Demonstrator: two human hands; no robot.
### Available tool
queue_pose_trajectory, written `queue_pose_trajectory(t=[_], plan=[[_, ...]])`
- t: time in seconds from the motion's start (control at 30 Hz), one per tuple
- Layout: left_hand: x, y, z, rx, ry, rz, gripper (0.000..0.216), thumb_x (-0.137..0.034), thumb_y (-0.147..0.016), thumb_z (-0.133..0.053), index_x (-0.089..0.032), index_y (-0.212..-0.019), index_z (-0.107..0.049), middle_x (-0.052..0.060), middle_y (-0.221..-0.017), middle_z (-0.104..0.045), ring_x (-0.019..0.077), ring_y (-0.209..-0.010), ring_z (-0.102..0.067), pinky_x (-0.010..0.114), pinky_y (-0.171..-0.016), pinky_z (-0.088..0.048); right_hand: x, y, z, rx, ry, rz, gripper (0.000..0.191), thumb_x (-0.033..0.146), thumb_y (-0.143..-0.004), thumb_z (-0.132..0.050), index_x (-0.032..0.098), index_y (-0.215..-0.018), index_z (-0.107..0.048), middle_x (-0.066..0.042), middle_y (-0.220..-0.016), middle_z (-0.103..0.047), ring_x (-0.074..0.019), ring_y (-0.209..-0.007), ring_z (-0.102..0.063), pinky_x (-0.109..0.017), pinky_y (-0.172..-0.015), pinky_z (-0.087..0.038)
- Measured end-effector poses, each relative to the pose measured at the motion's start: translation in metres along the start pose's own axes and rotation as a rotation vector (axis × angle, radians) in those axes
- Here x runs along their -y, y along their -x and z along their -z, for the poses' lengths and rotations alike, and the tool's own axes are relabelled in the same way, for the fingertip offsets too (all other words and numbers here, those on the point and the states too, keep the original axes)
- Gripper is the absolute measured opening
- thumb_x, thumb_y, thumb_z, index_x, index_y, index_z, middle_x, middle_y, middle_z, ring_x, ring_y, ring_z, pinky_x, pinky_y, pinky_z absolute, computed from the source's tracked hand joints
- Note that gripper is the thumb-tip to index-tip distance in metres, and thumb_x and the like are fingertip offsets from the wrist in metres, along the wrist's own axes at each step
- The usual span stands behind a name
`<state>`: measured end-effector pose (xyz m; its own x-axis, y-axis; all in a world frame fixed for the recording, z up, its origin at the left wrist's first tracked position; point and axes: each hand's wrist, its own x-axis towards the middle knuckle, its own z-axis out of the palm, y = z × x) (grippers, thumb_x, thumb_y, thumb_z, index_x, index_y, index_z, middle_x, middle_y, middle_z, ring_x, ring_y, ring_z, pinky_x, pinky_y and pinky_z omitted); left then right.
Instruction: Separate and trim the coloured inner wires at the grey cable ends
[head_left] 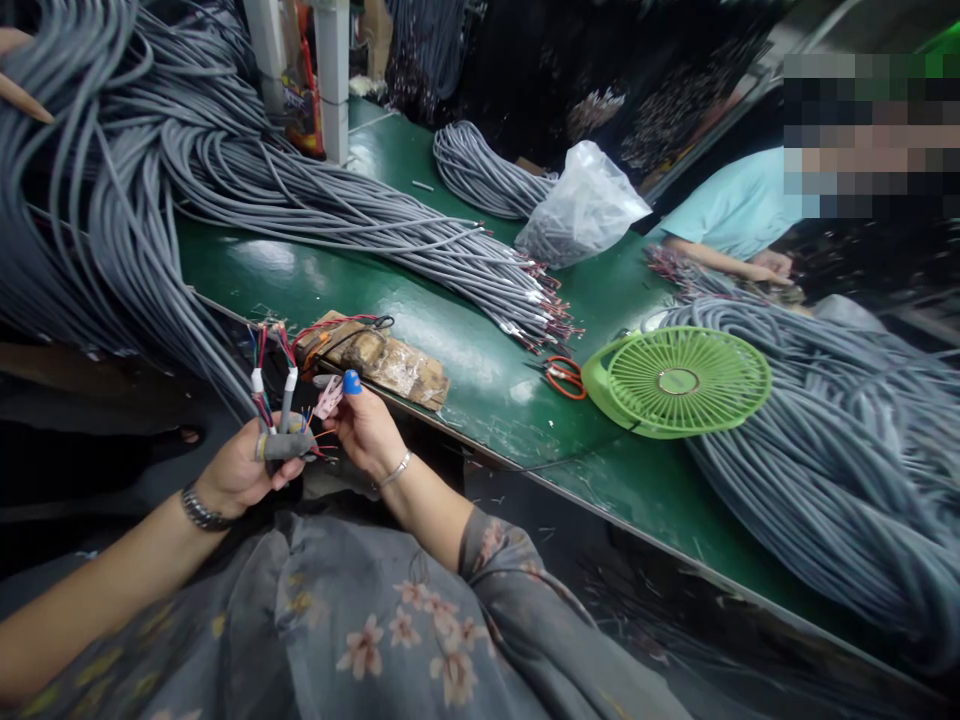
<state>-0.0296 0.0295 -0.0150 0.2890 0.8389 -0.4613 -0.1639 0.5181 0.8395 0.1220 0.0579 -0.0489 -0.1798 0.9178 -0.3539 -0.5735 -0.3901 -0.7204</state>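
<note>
My left hand (244, 468) is closed around the ends of grey cables (288, 400), in front of the table edge. Coloured wires fan out from the stripped cable ends, and a grey wrap (285, 444) covers one of its digits. Just to the right, my right hand (369, 432) pinches a small pale pink piece (328, 398) whose kind I cannot make out. A blue cover (352, 381) sits on a fingertip of that hand. Thin wire ends lie between the two hands, and whether the right hand touches them is unclear.
A taped block (397, 365) lies at the green table's (480, 400) edge. Beyond are a large cable bundle (360, 215), orange-handled scissors (564, 377), a green fan (679, 380) and a plastic bag (585, 210). More cables (840, 470) cover the right side, near a person in light blue (735, 205).
</note>
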Motion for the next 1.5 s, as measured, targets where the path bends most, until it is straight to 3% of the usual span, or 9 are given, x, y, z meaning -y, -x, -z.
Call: queue_pose_trajectory(t=[0.4,0.6,0.83,0.93,1.03,1.1,1.5], plan=[[0.003,-0.005,0.001,0.035,-0.011,-0.007,0.054,-0.067,-0.046,-0.095,-0.021,-0.055,-0.067,-0.002,-0.035,-0.048,0.0077,-0.031,-0.035,0.020,-0.034,-0.029,-0.001,0.001,-0.004,-0.041,-0.043,-0.004,0.053,0.070,-0.077,-0.088,0.020,-0.072,-0.069,0.000,-0.065,-0.063,-0.0130,-0.062,-0.054,-0.025,-0.059,-0.051],[0.007,-0.007,0.003,0.059,-0.003,-0.034,0.055,-0.069,-0.051,-0.093,-0.020,-0.058,-0.069,-0.002,-0.036,-0.050,0.0077,-0.031,-0.036,0.020,-0.034,-0.031,0.002,0.003,-0.008,-0.060,-0.036,0.016,0.054,0.069,-0.084,-0.083,0.020,-0.070,-0.067,0.002,-0.061,-0.062,-0.0108,-0.058,-0.054,-0.022,-0.056,-0.050],[0.003,0.012,-0.008,-0.082,0.067,-0.087,0.048,-0.059,-0.048,-0.096,-0.020,-0.053,-0.068,-0.002,-0.036,-0.052,0.0076,-0.030,-0.038,0.020,-0.032,-0.031,0.008,0.007,-0.002,0.080,-0.044,-0.126,0.062,0.077,-0.098,-0.059,0.019,-0.076,-0.064,0.000,-0.068,-0.065,-0.0102,-0.058,-0.057,-0.019,-0.052,-0.050],[0.001,0.027,-0.015,-0.213,0.101,-0.134,0.048,-0.054,-0.040,-0.099,-0.020,-0.053,-0.068,-0.001,-0.038,-0.056,0.0089,-0.032,-0.044,0.020,-0.032,-0.035,0.009,0.010,0.002,0.097,-0.058,-0.127,0.049,0.064,-0.100,-0.067,0.019,-0.080,-0.065,0.001,-0.070,-0.065,-0.0090,-0.057,-0.055,-0.019,-0.053,-0.050],[-0.001,0.039,-0.023,-0.319,0.113,-0.163,0.044,-0.044,-0.034,-0.101,-0.019,-0.053,-0.070,-0.001,-0.039,-0.059,0.0092,-0.035,-0.048,0.019,-0.034,-0.039,0.006,0.012,0.004,0.064,-0.046,-0.070,0.035,0.048,-0.093,-0.081,0.018,-0.083,-0.067,0.003,-0.068,-0.064,-0.0081,-0.057,-0.054,-0.017,-0.053,-0.049],[-0.002,0.041,-0.029,-0.372,0.133,-0.163,0.042,-0.039,-0.032,-0.100,-0.020,-0.052,-0.069,-0.002,-0.040,-0.060,0.0094,-0.035,-0.049,0.019,-0.035,-0.040,0.005,0.013,0.005,0.038,-0.036,-0.041,0.034,0.048,-0.090,-0.083,0.018,-0.084,-0.068,0.003,-0.069,-0.064,-0.0078,-0.057,-0.054,-0.017,-0.051,-0.047],[0.000,0.032,-0.038,-0.426,0.137,-0.203,0.030,-0.033,-0.040,-0.090,-0.020,-0.055,-0.068,-0.002,-0.042,-0.062,0.0088,-0.035,-0.051,0.018,-0.035,-0.041,0.004,0.001,0.003,0.099,-0.032,-0.086,0.048,0.064,-0.097,-0.072,0.018,-0.086,-0.073,-0.001,-0.076,-0.072,-0.0099,-0.063,-0.058,-0.022,-0.062,-0.053]])
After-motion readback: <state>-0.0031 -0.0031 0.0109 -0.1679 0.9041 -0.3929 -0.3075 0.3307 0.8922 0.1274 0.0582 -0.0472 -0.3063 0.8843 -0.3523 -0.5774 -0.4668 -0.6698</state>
